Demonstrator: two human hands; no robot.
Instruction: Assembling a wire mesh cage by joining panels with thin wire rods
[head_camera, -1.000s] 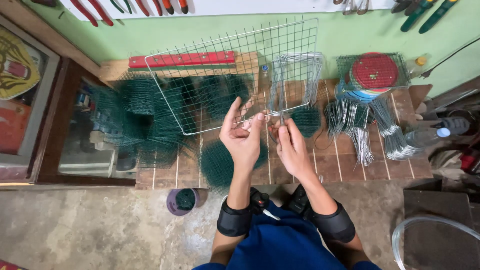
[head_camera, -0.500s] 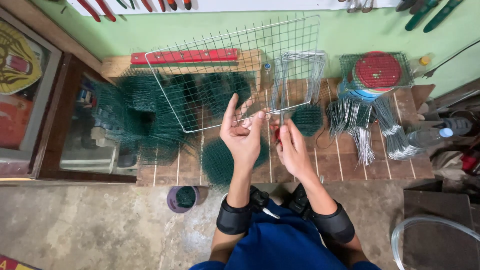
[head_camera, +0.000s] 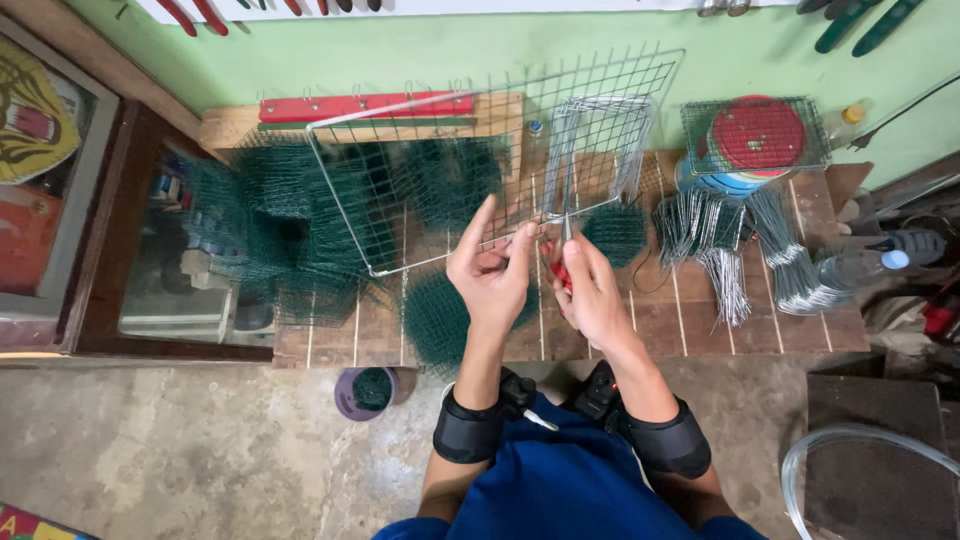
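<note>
A large silver wire mesh panel (head_camera: 470, 150) stands tilted over the wooden bench (head_camera: 690, 330). My left hand (head_camera: 492, 275) pinches the panel's near edge with thumb and fingers. Just to its right, my right hand (head_camera: 590, 290) grips red-handled pliers (head_camera: 556, 268) whose tip touches the same edge of the mesh. Dark green mesh pieces (head_camera: 290, 225) lie heaped under and to the left of the panel. A round green mesh piece (head_camera: 440, 315) lies below my left hand.
Bundles of bent silver wire (head_camera: 730, 245) lie right of my hands, beside a wire basket with a red disc (head_camera: 755, 135). A red bar with hooks (head_camera: 365, 105) sits at the back. A purple cup (head_camera: 365, 392) stands on the concrete floor, with a clear hose (head_camera: 860, 445) at right.
My left hand's fingers have closed from spread to a pinch on the mesh edge. The right hand has moved slightly left toward it with the pliers.
</note>
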